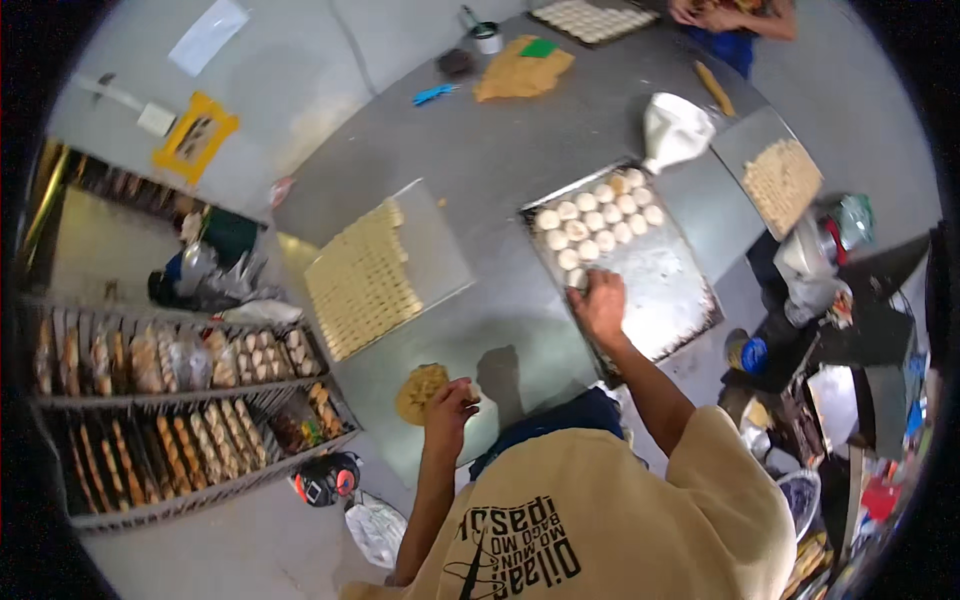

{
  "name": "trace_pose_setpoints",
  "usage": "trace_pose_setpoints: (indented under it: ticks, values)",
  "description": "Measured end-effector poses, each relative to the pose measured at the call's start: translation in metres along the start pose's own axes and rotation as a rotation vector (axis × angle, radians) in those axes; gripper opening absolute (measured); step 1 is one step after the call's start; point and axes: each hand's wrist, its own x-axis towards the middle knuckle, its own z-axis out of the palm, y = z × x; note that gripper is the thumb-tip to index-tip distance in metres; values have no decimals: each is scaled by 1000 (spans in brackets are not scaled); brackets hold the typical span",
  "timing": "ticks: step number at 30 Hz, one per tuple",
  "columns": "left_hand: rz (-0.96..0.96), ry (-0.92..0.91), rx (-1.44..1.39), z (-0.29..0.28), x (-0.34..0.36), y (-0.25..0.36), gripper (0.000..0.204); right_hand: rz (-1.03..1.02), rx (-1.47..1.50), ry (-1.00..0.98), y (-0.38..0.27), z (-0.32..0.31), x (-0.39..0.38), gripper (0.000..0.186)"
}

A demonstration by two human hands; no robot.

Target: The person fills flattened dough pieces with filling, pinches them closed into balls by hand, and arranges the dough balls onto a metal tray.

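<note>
My left hand (450, 410) has curled fingers around something small and pale that I cannot make out, beside a round tan mound with crumbly filling (418, 390) on the steel table (500, 150). My right hand (602, 310) has its fingers closed on a white dough ball (577, 279) at the lower end of rows of similar balls (590, 215) on a dark-edged metal tray (670, 300). Left of centre lies a sheet (445, 240) covered with many small pale dough pieces (360, 280).
A white piping bag (675, 130), rolling pin (715, 88), second sheet of pieces (780, 180) and far tray (590, 18) share the table. Another person (730, 30) stands opposite. Loaded racks (190, 450) stand left; a cluttered shelf unit (850, 390) is at right.
</note>
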Motion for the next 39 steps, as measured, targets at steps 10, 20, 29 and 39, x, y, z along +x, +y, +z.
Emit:
trace_pose_setpoints:
  ticks: [10, 20, 29, 39]
  values:
    - [157, 157, -252, -85, -8, 37, 24, -333, 499, -817, -175, 65, -79, 39]
    - [214, 68, -310, -125, -16, 27, 30, 145, 957, -1085, -298, 41, -111, 36]
    - [236, 166, -308, -125, -17, 20, 23, 109, 970, -1197, -275, 74, -105, 34]
    - [267, 374, -143, -160, -48, -15, 21, -817, 429, -849, -233, 131, -103, 76]
